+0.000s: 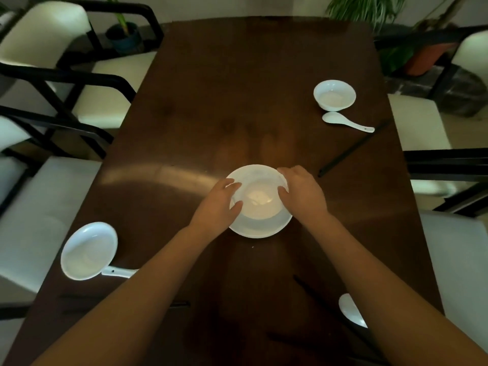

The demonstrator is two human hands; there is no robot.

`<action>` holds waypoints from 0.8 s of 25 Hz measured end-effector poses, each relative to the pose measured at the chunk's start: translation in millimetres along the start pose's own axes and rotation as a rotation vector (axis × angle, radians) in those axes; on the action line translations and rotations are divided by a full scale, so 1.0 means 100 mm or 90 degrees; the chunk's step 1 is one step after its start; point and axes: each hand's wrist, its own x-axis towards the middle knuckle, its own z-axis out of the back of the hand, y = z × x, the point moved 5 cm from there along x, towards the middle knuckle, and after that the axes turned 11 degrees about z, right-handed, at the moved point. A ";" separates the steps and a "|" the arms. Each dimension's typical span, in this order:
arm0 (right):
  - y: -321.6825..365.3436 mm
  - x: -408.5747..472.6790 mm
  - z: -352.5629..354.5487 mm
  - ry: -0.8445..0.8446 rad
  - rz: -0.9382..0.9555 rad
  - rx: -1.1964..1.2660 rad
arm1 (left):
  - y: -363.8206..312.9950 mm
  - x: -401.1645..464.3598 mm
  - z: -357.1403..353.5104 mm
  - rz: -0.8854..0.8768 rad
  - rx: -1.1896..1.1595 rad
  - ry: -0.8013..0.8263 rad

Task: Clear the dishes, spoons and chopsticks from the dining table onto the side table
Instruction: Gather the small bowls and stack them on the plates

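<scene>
A white bowl [260, 199] sits on a white plate [260, 229] in the middle of the dark wooden dining table [224, 101]. My left hand [217, 204] grips the bowl's left rim and my right hand [301, 194] grips its right rim. Another white bowl [334, 95] stands far right with a white spoon [346, 122] and black chopsticks [351, 150] beside it. A third bowl [88, 250] lies near left, a spoon handle [118, 272] sticking out from under it. A white spoon [350, 310] shows near right, partly hidden by my right arm.
Cream-cushioned chairs with black frames [52, 83] line both long sides of the table. Potted plants [124, 35] stand on the floor beyond the far end. Dark chopsticks [311, 291] lie near the front right. No side table is in view.
</scene>
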 end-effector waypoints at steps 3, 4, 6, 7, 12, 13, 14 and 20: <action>0.40 -0.04 0.14 -0.013 0.104 -0.103 | 0.11 -0.21 0.28 -0.004 0.026 -0.053; 0.59 -0.04 0.12 0.004 0.152 -0.116 | 0.17 -0.30 0.41 -0.021 0.045 -0.089; 1.02 -0.06 0.02 0.050 0.239 -0.109 | 0.33 -0.53 0.70 -0.053 0.092 -0.157; 1.22 -0.07 -0.05 0.064 0.266 -0.089 | 0.45 -0.63 0.82 -0.061 0.115 -0.183; 2.18 -0.12 -0.51 0.100 0.374 -0.023 | 1.29 -1.08 1.28 -0.011 0.169 -0.240; 2.33 -0.12 -0.63 0.109 0.390 -0.023 | 1.50 -1.16 1.32 0.000 0.178 -0.237; 2.46 -0.12 -0.75 0.116 0.398 -0.020 | 1.71 -1.22 1.35 0.015 0.190 -0.229; 2.89 -0.06 -1.54 0.199 0.277 0.051 | 2.83 -1.31 1.28 0.157 0.202 -0.142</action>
